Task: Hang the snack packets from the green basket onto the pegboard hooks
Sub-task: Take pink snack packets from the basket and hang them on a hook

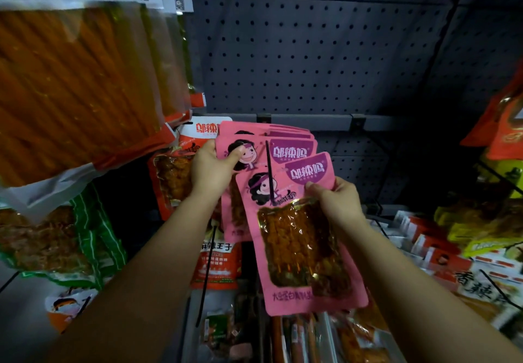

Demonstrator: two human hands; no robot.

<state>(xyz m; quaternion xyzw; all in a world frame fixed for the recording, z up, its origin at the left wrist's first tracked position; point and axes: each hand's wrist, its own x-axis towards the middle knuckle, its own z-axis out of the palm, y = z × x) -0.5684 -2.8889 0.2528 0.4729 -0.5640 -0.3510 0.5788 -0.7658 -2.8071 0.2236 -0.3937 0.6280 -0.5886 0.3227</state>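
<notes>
Several pink snack packets hang stacked on a black hook in front of the dark grey pegboard. My left hand grips the left edge of that stack, thumb across the front packet's cartoon face. My right hand pinches the upper right edge of one more pink packet, held tilted in front of the stack with its top at the hook. The green basket is out of sight.
Large orange stick-snack bags hang close at the upper left. Orange-red packets hang behind my left hand. Another black hook juts out below. Red and yellow packs fill the right side.
</notes>
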